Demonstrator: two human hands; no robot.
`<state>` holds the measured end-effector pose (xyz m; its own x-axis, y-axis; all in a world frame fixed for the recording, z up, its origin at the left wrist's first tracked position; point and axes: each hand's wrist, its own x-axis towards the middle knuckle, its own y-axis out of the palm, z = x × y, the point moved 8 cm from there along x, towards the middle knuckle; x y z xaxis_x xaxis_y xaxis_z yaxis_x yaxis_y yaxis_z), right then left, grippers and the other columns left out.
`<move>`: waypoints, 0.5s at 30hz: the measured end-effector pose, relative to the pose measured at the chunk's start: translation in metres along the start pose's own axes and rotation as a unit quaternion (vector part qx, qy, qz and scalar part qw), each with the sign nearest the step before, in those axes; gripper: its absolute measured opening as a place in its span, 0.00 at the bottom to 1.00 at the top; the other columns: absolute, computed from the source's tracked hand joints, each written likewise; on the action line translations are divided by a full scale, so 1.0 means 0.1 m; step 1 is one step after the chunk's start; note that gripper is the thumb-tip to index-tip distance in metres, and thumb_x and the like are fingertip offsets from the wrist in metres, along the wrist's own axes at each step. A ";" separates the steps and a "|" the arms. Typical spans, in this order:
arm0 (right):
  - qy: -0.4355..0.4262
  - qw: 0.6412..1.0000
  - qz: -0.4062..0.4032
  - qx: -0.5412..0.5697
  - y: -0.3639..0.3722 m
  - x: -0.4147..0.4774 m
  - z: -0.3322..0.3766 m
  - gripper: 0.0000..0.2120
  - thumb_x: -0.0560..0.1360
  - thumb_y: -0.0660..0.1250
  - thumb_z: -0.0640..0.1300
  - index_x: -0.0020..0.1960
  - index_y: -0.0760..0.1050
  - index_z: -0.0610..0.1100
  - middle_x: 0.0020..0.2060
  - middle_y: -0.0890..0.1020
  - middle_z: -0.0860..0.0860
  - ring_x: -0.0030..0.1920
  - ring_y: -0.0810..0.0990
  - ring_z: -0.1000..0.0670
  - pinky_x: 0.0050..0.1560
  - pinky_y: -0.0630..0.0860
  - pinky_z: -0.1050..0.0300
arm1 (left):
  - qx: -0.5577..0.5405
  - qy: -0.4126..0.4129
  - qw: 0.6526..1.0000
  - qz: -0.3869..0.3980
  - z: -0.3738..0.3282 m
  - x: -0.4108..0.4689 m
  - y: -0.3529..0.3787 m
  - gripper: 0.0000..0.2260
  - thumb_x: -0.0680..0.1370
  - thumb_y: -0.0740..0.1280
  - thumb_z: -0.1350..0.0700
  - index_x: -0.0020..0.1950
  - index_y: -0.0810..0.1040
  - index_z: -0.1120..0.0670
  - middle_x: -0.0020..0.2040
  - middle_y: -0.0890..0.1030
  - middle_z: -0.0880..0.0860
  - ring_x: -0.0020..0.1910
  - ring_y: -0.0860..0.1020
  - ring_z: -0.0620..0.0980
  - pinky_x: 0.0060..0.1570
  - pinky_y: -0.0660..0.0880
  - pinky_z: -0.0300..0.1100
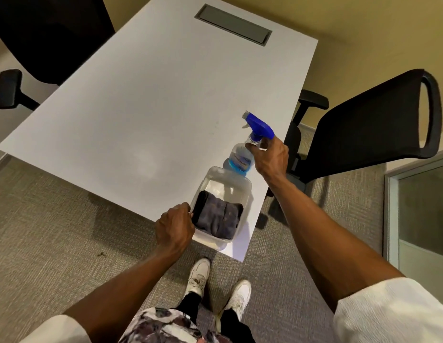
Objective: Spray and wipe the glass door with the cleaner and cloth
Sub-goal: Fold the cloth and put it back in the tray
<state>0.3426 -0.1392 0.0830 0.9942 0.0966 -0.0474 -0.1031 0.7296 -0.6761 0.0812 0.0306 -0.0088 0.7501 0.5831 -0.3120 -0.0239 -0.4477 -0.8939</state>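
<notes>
Your smooth white rectangular desk (141,107) has a grey cable hatch (233,24) at 12 o'clock and stands on ribbed grey carpet (54,231). A black mesh office chair (364,125) sits at 3 o'clock, a second black chair (49,33) at 10 and a pale-framed glass panel (423,206) at 4. At the desk's near corner (5 o'clock) your left grip (174,230) clasps the rim of a clear plastic tub (245,184) holding a folded dark grey cloth (218,216). Your right grip (271,157) curls round the neck of a clear, blue-headed spray bottle (240,157) just beyond the tub.

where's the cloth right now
Head view: the dark cloth lies folded in the clear tub at the near right corner of the table, between the left hand on its rim and the spray bottle.
</notes>
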 end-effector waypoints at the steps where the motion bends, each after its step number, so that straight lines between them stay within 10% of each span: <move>1: -0.007 1.000 -0.005 0.005 -0.05 -0.02 0.03 0.23 0.78 0.79 0.48 0.68 0.80 0.38 0.57 0.87 0.41 0.53 0.84 0.46 0.62 0.84 0.44 | -0.002 -0.001 1.000 -0.002 0.00 0.01 0.00 0.07 0.87 0.69 0.55 0.61 0.85 0.55 0.53 0.89 0.56 0.52 0.88 0.59 0.44 0.74 0.45; 15: -0.176 0.982 0.048 0.044 -0.58 -0.61 0.59 0.28 0.77 0.81 0.44 0.73 0.77 0.38 0.59 0.88 0.44 0.53 0.85 0.53 0.50 0.76 0.81 | -0.004 0.014 1.000 0.007 0.00 0.03 0.00 0.09 0.87 0.67 0.56 0.63 0.84 0.56 0.56 0.89 0.57 0.56 0.88 0.61 0.51 0.82 0.51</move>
<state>0.2859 -0.1470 0.1686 0.9091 0.3847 0.1599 -0.2133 0.7595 -0.6145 0.0830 0.0325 -0.0099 0.7677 0.5577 -0.3156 -0.0300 -0.4607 -0.8871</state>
